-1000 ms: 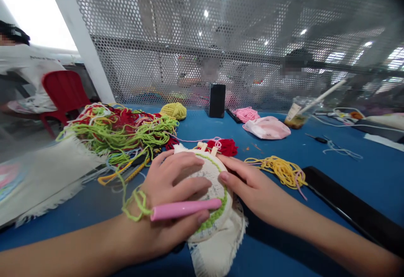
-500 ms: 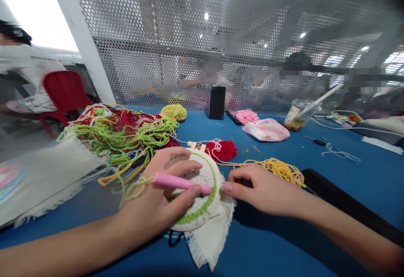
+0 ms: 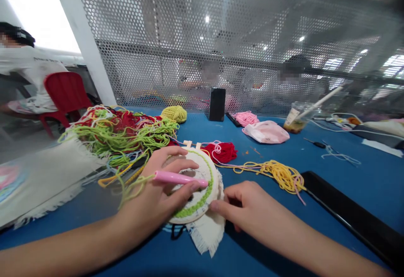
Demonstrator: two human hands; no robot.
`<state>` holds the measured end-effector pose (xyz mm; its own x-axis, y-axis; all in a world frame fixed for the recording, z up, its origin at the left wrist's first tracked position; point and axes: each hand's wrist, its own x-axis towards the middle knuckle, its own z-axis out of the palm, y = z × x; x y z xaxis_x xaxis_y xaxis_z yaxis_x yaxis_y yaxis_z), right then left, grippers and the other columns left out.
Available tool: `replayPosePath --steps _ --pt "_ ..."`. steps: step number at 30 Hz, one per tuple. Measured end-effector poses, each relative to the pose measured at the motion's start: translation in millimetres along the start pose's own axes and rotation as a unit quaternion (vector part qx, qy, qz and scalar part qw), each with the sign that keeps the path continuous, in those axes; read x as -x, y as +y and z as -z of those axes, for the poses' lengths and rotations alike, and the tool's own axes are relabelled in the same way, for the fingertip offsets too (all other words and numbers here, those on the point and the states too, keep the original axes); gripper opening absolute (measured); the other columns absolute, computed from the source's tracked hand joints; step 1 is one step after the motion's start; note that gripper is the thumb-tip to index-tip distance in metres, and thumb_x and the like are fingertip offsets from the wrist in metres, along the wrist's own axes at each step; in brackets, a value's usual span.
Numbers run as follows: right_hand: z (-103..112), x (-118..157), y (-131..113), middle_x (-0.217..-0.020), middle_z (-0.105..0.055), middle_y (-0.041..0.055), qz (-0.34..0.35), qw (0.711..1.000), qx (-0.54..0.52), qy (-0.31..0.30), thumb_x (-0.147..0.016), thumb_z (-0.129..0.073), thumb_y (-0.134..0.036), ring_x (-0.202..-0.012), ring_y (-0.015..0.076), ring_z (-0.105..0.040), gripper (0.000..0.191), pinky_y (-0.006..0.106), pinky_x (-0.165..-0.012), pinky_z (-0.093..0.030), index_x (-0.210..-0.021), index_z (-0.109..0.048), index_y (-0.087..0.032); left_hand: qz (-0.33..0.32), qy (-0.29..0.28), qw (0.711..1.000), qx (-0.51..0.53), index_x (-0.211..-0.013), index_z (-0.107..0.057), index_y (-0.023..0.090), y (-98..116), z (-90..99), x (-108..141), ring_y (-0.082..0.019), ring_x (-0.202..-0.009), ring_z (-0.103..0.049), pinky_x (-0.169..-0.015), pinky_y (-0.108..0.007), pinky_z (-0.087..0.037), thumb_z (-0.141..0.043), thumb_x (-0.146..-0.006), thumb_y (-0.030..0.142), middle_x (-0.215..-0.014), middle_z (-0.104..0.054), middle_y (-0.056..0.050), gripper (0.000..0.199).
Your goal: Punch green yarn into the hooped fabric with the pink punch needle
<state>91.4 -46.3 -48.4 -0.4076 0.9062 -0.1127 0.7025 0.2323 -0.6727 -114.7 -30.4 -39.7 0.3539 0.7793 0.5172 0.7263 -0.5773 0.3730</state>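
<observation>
My left hand [image 3: 164, 186] is closed on a pink punch needle [image 3: 178, 179], its outer fingers resting over the embroidery hoop [image 3: 186, 223]. The tool's tip meets a curved band of raised green loops [image 3: 202, 200] on the white cloth. Green yarn [image 3: 134, 190] trails from the back end of the tool. At the hoop's lower right edge, my right hand [image 3: 244, 203] pinches the rim and the loose cloth [image 3: 206, 233], its fingers partly hidden underneath. A black loop [image 3: 178, 231] sticks out below the hoop.
A tangled yarn heap [image 3: 126, 131] lies left, behind a fringed cloth [image 3: 47, 184]. Red yarn [image 3: 224, 152], yellow yarn [image 3: 280, 175] and a long black object [image 3: 347, 214] surround the hoop. Farther back stand a phone [image 3: 217, 104] and a drink cup [image 3: 295, 119], before a perforated metal screen [image 3: 176, 24].
My right hand has moved down and nearer along the hoop's edge, now taking hold there. The hoop has shifted slightly left, and the punch needle's tip sits a little higher and farther left.
</observation>
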Motion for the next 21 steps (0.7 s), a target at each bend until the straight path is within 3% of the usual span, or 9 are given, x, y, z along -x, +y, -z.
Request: replayPosePath --steps 7,14,17,21 --pt "-1.9 -0.2 -15.6 -0.06 -0.047 -0.0047 0.048 0.995 -0.039 0.085 -0.086 -0.036 -0.025 -0.054 0.0069 -0.037 0.027 0.02 -0.047 -0.026 -0.06 -0.042 -0.017 -0.007 0.002 1.0 0.02 -0.092 -0.061 0.024 -5.7 -3.9 -0.3 -0.024 -0.109 -0.041 -0.093 -0.04 -0.037 -0.053 -0.077 0.037 -0.108 -0.048 -0.005 0.021" --pt "4.4 -2.1 -13.1 -0.057 -0.041 -0.0049 0.038 0.985 -0.09 0.14 -0.086 -0.037 -0.028 -0.052 0.007 -0.039 0.028 0.02 -0.048 -0.03 -0.059 -0.036 -0.018 -0.011 -0.053 0.998 0.029 -0.098 -0.062 0.03 -5.7 1.0 -7.9 -0.021 -0.108 -0.044 -0.095 -0.036 -0.036 -0.048 -0.081 0.034 -0.108 -0.053 -0.001 0.023" --pt "3.8 -3.5 -12.1 -0.06 -0.046 -0.0045 0.009 0.979 -0.173 0.104 -0.086 -0.036 -0.032 -0.048 0.0065 -0.042 0.022 0.019 -0.044 -0.032 -0.068 -0.04 -0.019 -0.014 -0.055 0.998 0.038 -0.097 -0.063 0.032 -6.8 1.3 -8.9 -0.021 -0.105 -0.046 -0.091 -0.034 -0.039 -0.048 -0.081 0.034 -0.107 -0.054 0.0 0.022" --pt "2.9 -6.6 -12.7 -0.057 -0.045 -0.0062 -0.065 0.951 -0.302 0.031 -0.081 -0.044 -0.029 -0.042 0.0066 -0.044 0.013 0.017 -0.034 -0.029 -0.089 -0.041 -0.021 -0.006 -0.078 0.995 0.058 -0.097 -0.063 0.032 -6.8 -1.0 -7.5 -0.019 -0.102 -0.048 -0.09 -0.032 -0.04 -0.049 -0.081 0.036 -0.105 -0.055 0.0 0.022"
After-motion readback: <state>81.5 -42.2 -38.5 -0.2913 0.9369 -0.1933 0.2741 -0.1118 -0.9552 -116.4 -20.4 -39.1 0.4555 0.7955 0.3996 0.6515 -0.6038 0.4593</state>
